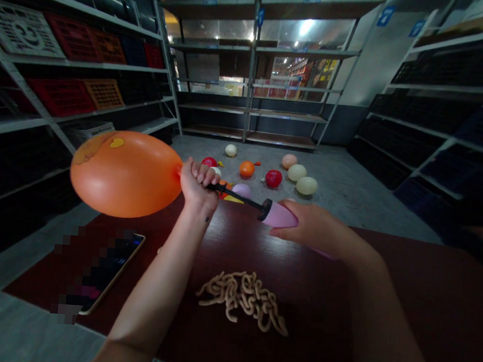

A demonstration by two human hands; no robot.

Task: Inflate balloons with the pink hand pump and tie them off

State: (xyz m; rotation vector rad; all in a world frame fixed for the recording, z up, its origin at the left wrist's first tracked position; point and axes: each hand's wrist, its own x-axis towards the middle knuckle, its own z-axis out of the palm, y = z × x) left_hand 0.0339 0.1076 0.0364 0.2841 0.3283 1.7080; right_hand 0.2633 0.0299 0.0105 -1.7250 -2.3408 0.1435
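My left hand [197,184] is closed around the neck of an inflated orange balloon [124,174] and the black nozzle of a hand pump. The balloon bulges out to the left, above the table's left corner. My right hand [318,228] is wrapped round the pink barrel of the pump [279,215], whose thin black rod runs up-left to my left hand. Both hands hover over a dark red table [423,304].
A pile of tan uninflated balloons [244,298] lies on the table near me, and a phone [113,271] rests at its left edge. Several inflated balloons [272,177] lie on the grey floor beyond. Metal shelving with crates [73,37] lines both sides and the back.
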